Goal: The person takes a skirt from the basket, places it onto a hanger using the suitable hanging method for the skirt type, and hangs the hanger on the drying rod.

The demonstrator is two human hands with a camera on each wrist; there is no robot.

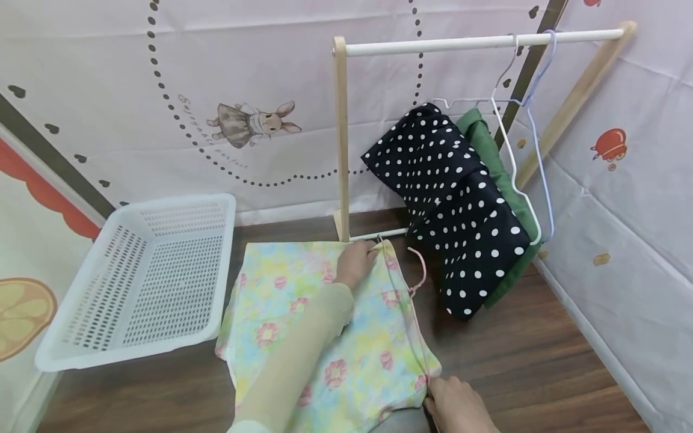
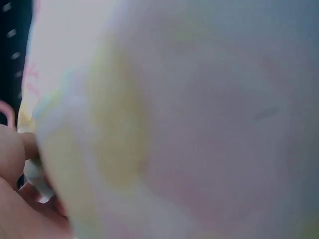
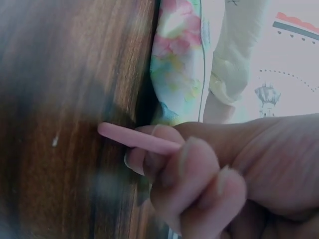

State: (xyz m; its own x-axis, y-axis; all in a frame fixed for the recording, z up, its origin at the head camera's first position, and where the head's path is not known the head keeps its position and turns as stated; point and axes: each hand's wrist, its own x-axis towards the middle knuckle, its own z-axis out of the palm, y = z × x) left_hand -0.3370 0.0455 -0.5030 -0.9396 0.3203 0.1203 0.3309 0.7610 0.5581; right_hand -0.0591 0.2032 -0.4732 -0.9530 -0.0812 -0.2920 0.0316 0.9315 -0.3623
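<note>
A pastel floral cloth (image 1: 335,373) lies spread on the wooden floor. Along its right edge runs a thin pink hanger (image 1: 419,267), its hook pointing right, away from the cloth. My left hand (image 1: 354,264) reaches across the cloth and grips its far corner near one end of the hanger. In the left wrist view the floral cloth (image 2: 119,114) fills most of the picture, with thumb and fingers at its edge. At the near right corner my right hand (image 1: 460,406) pinches the other end of the hanger. The pink tip (image 3: 134,139) shows between its fingers in the right wrist view.
A white perforated basket (image 1: 168,288) stands left of the cloth. Behind, a wood-and-white rack (image 1: 433,46) carries a white hanger (image 1: 503,126) and a blue hanger (image 1: 536,138). A black polka-dot cloth (image 1: 455,210) and a green cloth (image 1: 487,156) hang there. Printed fabric walls surround the floor.
</note>
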